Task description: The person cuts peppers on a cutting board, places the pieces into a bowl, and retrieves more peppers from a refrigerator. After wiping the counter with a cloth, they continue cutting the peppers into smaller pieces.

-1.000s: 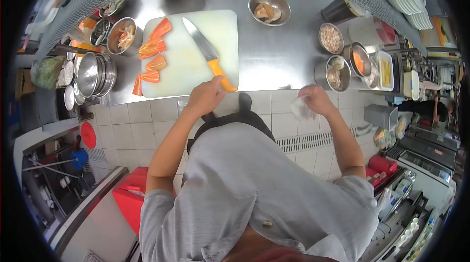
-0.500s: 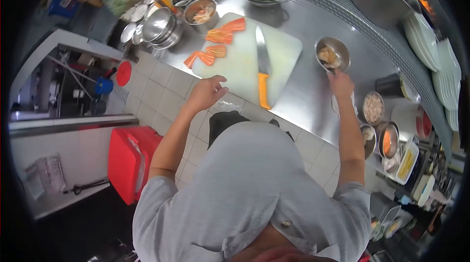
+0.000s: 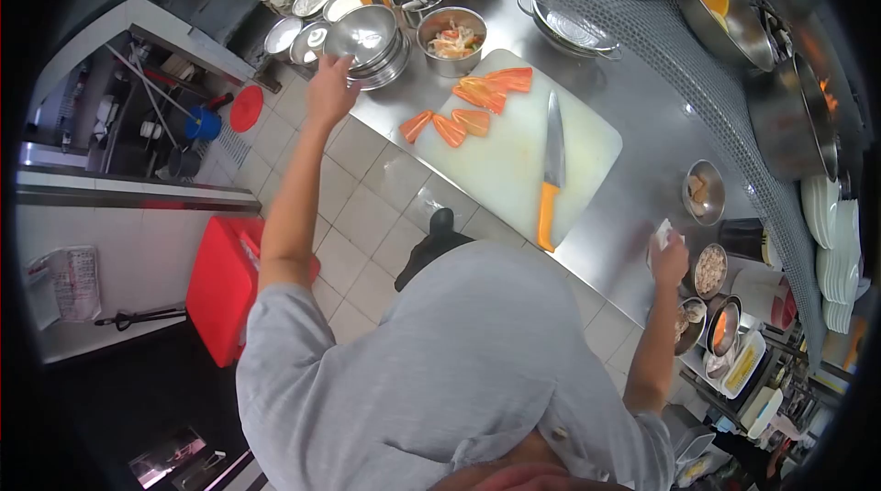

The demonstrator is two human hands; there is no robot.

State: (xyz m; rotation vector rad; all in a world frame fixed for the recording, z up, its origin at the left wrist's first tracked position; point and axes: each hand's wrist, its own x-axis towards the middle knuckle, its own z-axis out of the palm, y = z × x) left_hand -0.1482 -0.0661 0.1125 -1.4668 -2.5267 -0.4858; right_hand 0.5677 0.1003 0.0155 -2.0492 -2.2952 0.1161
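My left hand (image 3: pixel 330 94) is at the near left side of a stack of metal bowls (image 3: pixel 362 39), its fingers apart and the fingertips right at the rims. On the counter at the right, my right hand (image 3: pixel 671 262) is closed on a white cloth (image 3: pixel 663 236). Just beyond it stands a metal bowl with pale brown pieces (image 3: pixel 705 192). Between my hands lies a white cutting board (image 3: pixel 505 174) bearing orange-red carved pieces (image 3: pixel 479 94) and a knife with a yellow handle (image 3: pixel 554 161).
A pot of shredded food (image 3: pixel 451 41) stands beyond the board. Bowls of chopped food (image 3: pixel 709 271) crowd the right end of the counter. A mesh-covered shelf edge (image 3: pixel 633 46) runs along the back. White plates (image 3: pixel 835 252) are stacked at right. A red bin (image 3: pixel 220 294) stands on the floor.
My right hand has let go of the metal bowl with pale brown pieces and moved to the cloth. My left hand has gone from beside the board to the bowl stack. The view has shifted.
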